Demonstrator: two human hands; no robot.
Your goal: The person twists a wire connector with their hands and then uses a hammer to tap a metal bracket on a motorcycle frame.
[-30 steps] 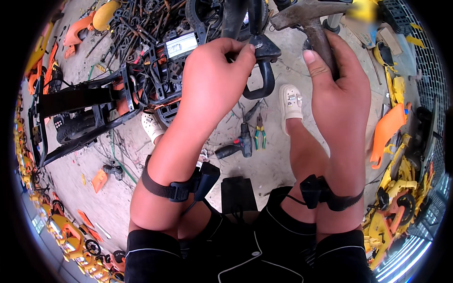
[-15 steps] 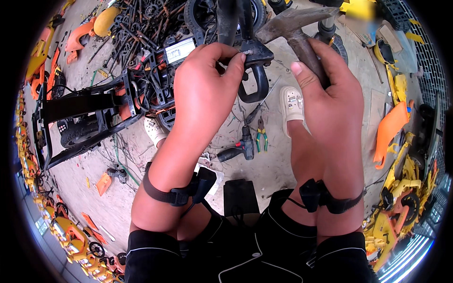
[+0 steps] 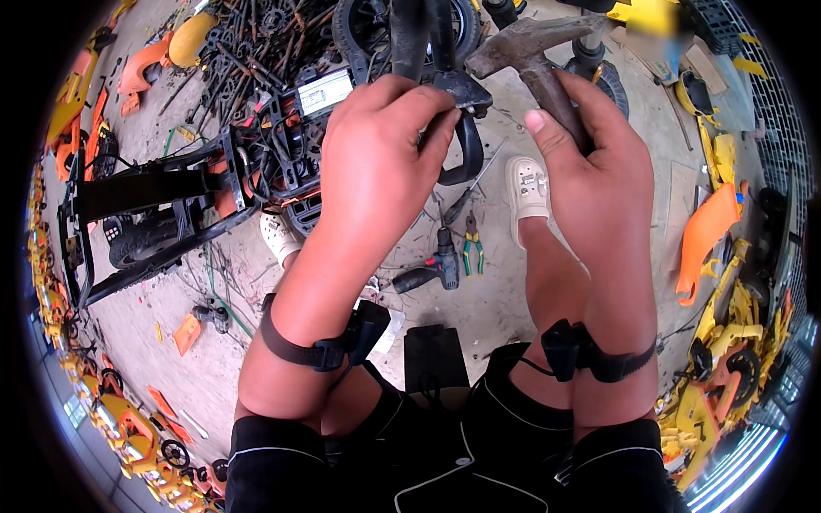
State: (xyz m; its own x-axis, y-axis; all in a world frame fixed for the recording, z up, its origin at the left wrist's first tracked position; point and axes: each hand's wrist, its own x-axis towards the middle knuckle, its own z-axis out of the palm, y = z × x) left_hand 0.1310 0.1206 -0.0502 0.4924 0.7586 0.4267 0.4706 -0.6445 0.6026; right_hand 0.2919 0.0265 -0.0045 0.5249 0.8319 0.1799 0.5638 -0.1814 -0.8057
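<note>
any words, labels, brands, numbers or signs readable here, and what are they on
None can be read.
Silver-white box: printing too small to read.
Pale right shoe: marks too small to read.
Hammer: no lettering can be made out.

The dusty grey concrete floor (image 3: 500,299) carries a cordless drill (image 3: 446,259) just left of yellow-and-green-handled pliers (image 3: 473,246), a heap of rusty metal parts (image 3: 256,56) far left, and a curved orange panel (image 3: 706,232) at right.
</note>
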